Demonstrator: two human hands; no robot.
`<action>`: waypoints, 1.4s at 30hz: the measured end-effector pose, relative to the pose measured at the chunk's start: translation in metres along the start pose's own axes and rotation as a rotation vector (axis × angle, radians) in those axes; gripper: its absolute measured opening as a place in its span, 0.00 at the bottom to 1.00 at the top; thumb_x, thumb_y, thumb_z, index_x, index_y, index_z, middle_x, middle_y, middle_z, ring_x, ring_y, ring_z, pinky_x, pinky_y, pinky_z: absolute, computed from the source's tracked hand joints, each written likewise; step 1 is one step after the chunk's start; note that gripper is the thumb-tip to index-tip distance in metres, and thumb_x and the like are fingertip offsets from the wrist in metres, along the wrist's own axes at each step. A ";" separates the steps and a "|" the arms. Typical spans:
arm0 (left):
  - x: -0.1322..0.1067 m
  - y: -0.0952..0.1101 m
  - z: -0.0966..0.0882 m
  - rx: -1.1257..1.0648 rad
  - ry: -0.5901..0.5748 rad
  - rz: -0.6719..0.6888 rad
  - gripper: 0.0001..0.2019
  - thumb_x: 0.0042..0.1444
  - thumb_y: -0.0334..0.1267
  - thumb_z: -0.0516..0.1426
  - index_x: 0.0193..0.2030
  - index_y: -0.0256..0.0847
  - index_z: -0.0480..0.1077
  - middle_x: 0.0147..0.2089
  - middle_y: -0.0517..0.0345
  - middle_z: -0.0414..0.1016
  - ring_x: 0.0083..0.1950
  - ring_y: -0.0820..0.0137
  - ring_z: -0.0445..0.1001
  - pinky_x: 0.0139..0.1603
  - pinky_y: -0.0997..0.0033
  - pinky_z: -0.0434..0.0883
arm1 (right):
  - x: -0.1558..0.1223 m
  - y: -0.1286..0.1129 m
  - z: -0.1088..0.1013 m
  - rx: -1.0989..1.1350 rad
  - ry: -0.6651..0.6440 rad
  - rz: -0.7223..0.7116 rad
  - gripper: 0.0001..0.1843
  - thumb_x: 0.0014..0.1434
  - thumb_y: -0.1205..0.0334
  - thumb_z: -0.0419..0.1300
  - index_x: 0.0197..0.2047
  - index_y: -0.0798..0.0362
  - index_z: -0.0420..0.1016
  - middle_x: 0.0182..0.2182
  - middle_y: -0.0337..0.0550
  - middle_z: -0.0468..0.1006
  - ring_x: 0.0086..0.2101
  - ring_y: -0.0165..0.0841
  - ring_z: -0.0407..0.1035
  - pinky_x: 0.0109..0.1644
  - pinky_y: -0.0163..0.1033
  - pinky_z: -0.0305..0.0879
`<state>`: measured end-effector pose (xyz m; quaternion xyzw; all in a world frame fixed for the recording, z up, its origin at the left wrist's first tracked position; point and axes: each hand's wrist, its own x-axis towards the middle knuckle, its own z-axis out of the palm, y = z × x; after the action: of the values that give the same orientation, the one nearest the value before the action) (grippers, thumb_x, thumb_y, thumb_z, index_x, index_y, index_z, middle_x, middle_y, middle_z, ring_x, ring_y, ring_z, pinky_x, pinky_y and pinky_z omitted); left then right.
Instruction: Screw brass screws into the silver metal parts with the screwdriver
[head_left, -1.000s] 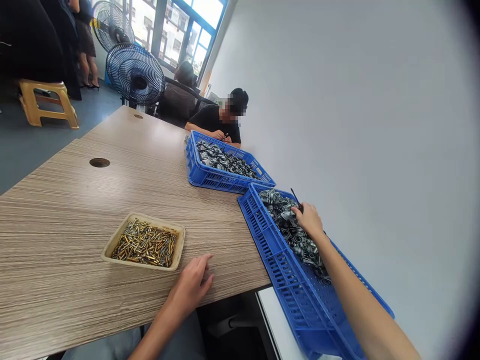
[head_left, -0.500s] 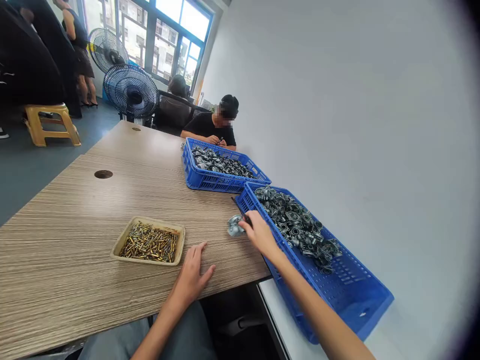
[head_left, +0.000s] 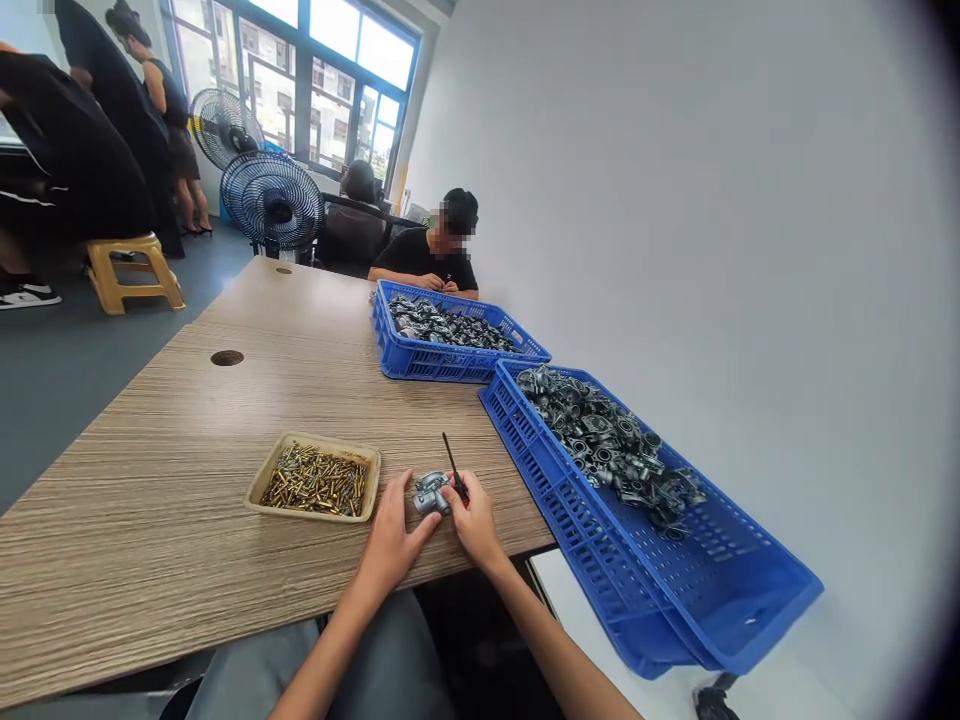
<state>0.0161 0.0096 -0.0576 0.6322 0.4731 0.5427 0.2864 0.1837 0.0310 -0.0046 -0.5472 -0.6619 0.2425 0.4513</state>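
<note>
Silver metal casting (head_left: pixel 430 493) sits between both hands, just in from the surface's (head_left: pixel 150 450) front edge, held up or resting on the surface, can't tell which. Left hand (head_left: pixel 394 528) has its fingertips pressed on the casting's left side. Right hand (head_left: pixel 474 522) pinches a thin black-shafted tool (head_left: pixel 452 465) against the casting's right side, tip pointing up. Fingers hide the tool's lower end and part of the casting; a bit of red shows there, can't make out what it is.

Just left of the hands, a shallow cardboard tray (head_left: pixel 259 497) holds loose brass-coloured pins (head_left: pixel 315 480), some with silver ends. Right of the hands, a blue plastic crate (head_left: pixel 570 510) overhangs the surface's right edge, with grey metal castings (head_left: pixel 607 437) heaped at its far end. A second blue crate (head_left: pixel 427 362) sits beyond it, also full of castings (head_left: pixel 442 323).

Far end: a person in a black T-shirt (head_left: pixel 420 258) sits at the surface, hands too small to read. Pedestal fan (head_left: pixel 272 200) behind.
</note>
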 end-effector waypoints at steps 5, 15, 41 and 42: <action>0.000 0.008 -0.003 -0.070 -0.058 -0.032 0.29 0.63 0.44 0.65 0.68 0.44 0.63 0.64 0.45 0.74 0.65 0.55 0.75 0.67 0.48 0.72 | -0.007 0.008 0.003 0.152 -0.021 0.082 0.16 0.67 0.46 0.62 0.43 0.51 0.76 0.38 0.46 0.83 0.41 0.43 0.76 0.49 0.46 0.72; 0.002 0.026 -0.010 -0.066 -0.080 -0.053 0.28 0.59 0.38 0.69 0.64 0.42 0.67 0.60 0.47 0.74 0.63 0.57 0.73 0.68 0.53 0.71 | -0.017 0.014 -0.002 0.088 -0.128 0.065 0.18 0.66 0.43 0.63 0.42 0.51 0.77 0.35 0.45 0.81 0.36 0.40 0.74 0.42 0.43 0.71; 0.034 0.075 -0.163 0.849 -0.105 -0.158 0.09 0.68 0.38 0.57 0.52 0.40 0.73 0.52 0.46 0.75 0.56 0.58 0.73 0.60 0.57 0.71 | -0.019 0.020 -0.020 0.402 -0.241 0.330 0.29 0.58 0.35 0.68 0.47 0.52 0.75 0.19 0.32 0.65 0.17 0.29 0.59 0.14 0.32 0.57; 0.042 0.074 -0.172 0.921 -0.186 -0.233 0.09 0.67 0.38 0.59 0.51 0.40 0.72 0.52 0.46 0.76 0.56 0.57 0.74 0.60 0.57 0.70 | -0.020 0.023 -0.019 0.415 -0.242 0.336 0.30 0.57 0.35 0.69 0.47 0.52 0.75 0.20 0.32 0.65 0.18 0.29 0.59 0.14 0.33 0.57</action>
<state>-0.1290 -0.0072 0.0675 0.6821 0.7041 0.1821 0.0765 0.2120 0.0158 -0.0206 -0.5121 -0.5475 0.5076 0.4247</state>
